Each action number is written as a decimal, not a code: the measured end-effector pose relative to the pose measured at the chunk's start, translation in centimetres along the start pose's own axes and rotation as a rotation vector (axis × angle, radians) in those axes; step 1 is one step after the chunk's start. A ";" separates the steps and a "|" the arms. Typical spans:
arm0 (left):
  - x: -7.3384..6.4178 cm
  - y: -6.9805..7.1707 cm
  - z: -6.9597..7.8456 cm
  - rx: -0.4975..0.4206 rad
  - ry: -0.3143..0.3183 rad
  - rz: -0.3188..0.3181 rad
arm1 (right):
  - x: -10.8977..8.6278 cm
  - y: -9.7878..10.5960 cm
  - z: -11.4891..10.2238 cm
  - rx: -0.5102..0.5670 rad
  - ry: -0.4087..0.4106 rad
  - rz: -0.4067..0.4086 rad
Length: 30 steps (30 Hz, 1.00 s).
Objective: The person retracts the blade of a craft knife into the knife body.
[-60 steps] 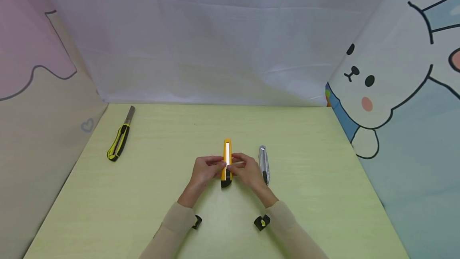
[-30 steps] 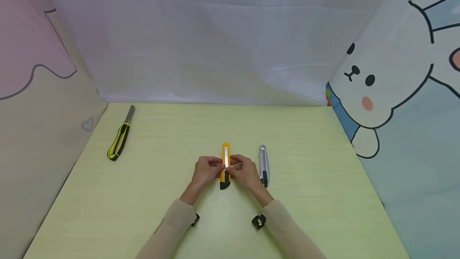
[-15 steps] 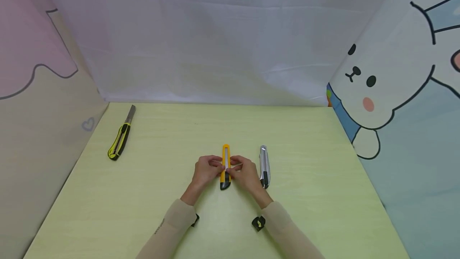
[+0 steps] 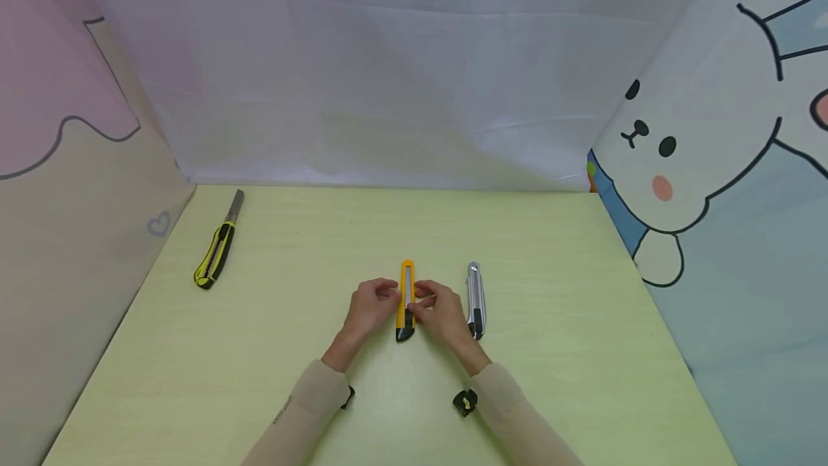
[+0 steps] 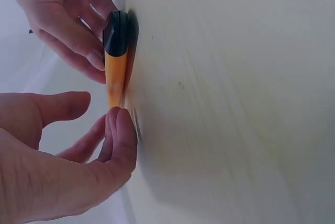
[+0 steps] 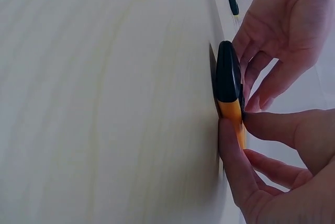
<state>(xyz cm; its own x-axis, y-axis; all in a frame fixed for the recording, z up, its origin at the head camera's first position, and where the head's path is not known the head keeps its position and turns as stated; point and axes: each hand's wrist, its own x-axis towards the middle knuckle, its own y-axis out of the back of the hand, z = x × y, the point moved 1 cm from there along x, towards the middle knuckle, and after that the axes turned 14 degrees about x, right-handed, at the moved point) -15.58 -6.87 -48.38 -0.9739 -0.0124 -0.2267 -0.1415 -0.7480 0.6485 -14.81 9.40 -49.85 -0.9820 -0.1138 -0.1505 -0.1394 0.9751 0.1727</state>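
Note:
A yellow utility knife (image 4: 407, 299) with a black end lies lengthwise in the middle of the table, its black end toward the person. My right hand (image 4: 441, 309) pinches its side between thumb and fingers, most plainly in the right wrist view, where the thumb (image 6: 275, 125) meets the yellow body. On the other side is my left hand (image 4: 371, 308). In the left wrist view its thumb (image 5: 68, 106) stands away from the knife, while its fingertips (image 5: 123, 122) are right at the yellow body. A silver utility knife (image 4: 476, 297) lies just right of the right hand.
At the far left of the pale table (image 4: 291, 250) lies a yellow-green and black utility knife (image 4: 218, 247) with its blade section pointing away. A white cloth (image 4: 388, 78) hangs behind the table, with printed cartoon sheets at both sides.
Both hands have brought the yellow knife slightly toward the person and down to the table. Just now the left thumb has come off it and the left hand has shifted slightly left.

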 end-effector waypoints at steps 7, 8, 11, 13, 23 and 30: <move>0.4 0.7 -0.4 0.032 0.007 0.035 | 0.0 0.0 -0.1 -0.004 -0.007 0.000; 0.4 0.9 -0.4 0.036 0.011 0.040 | -0.1 0.0 -0.1 -0.005 -0.008 0.001; 0.4 1.4 -0.5 0.043 0.018 0.049 | -0.1 0.0 -0.1 -0.009 -0.006 -0.003; 0.5 1.7 -0.5 0.048 0.025 0.050 | -0.1 0.0 -0.2 -0.007 -0.004 -0.004; 0.8 3.8 -1.4 0.070 0.023 0.083 | -0.1 0.0 -0.1 -0.005 0.012 -0.009; 1.0 5.2 -2.2 0.073 0.017 0.100 | -0.2 0.0 -0.2 -0.013 0.013 -0.007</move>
<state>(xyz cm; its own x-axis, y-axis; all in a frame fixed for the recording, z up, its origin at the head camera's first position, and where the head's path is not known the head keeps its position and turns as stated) -16.87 -12.27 -46.82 -0.9808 -0.0963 -0.1699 -0.0566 -0.6924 0.7193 -14.65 9.40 -49.66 -0.9826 -0.1236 -0.1388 -0.1482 0.9717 0.1838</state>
